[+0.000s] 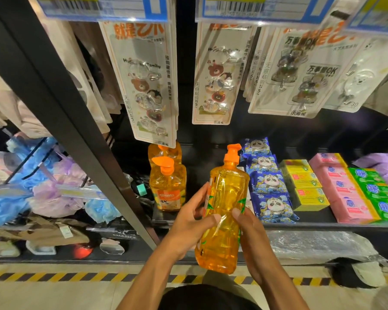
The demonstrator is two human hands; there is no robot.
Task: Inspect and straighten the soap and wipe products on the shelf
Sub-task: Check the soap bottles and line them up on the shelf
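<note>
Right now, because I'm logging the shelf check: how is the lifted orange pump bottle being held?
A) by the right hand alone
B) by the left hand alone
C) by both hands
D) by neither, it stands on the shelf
C: the left hand and the right hand both grip the orange pump bottle, which is held in front of the shelf.

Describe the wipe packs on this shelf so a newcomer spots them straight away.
On the dark shelf below the hanging hook cards, a row runs back just right of the held orange bottle. These blue wipe packs alone show a cartoon panda face.
</note>
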